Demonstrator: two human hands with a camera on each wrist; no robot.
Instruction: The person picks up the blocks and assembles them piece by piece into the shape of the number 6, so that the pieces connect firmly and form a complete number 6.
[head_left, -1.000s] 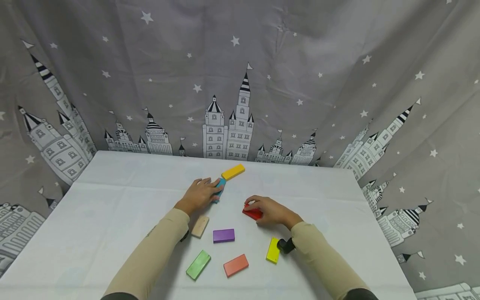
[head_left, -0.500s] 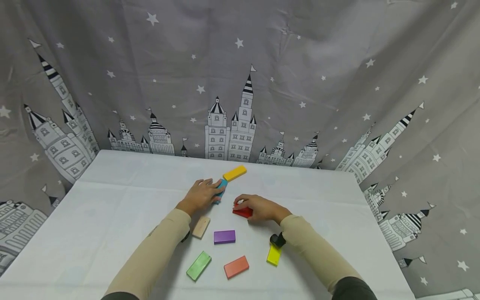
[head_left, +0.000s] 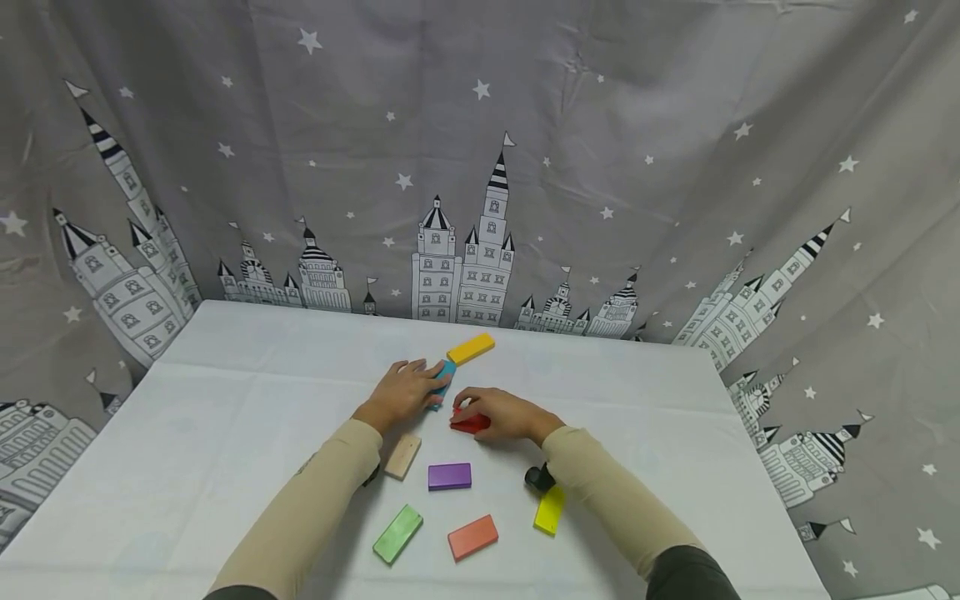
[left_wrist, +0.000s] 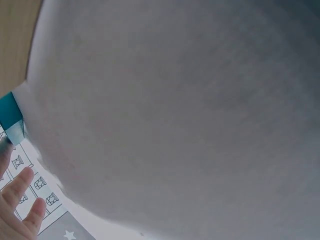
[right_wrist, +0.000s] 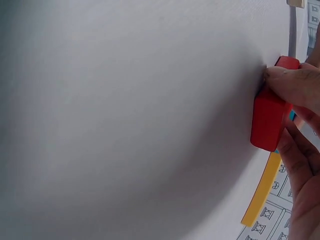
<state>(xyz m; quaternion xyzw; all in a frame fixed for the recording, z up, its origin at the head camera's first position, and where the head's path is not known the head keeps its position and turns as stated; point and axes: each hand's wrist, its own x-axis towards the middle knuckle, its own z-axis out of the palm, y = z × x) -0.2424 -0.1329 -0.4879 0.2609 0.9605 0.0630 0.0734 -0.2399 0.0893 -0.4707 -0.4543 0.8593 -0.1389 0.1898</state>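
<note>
In the head view my left hand (head_left: 405, 392) is at a blue wooden block (head_left: 446, 379), its thumb and forefinger holding the block, which is partly hidden under the fingers. The other fingers of that hand stretch out loosely in the left wrist view, beyond the teal-looking end of the block (left_wrist: 10, 111). My right hand (head_left: 506, 412) pinches a red block (head_left: 470, 423) between thumb and fingers, a short way right of the blue one. The right wrist view shows the thumb on one side of the red block (right_wrist: 270, 120) and fingers on the other.
A yellow-orange block (head_left: 471, 348) lies at the blue block's far end. Nearer lie a plain wood block (head_left: 402, 457), a purple one (head_left: 450, 477), a green one (head_left: 398, 534), a coral one (head_left: 473, 537) and a yellow one (head_left: 550, 511) below the right wrist. A castle-print curtain (head_left: 337, 108) hangs behind the white table (head_left: 247, 392).
My right hand has slid left with the red block, nearing the blue block. My left hand has stayed at the blue block; the view has shifted slightly.
</note>
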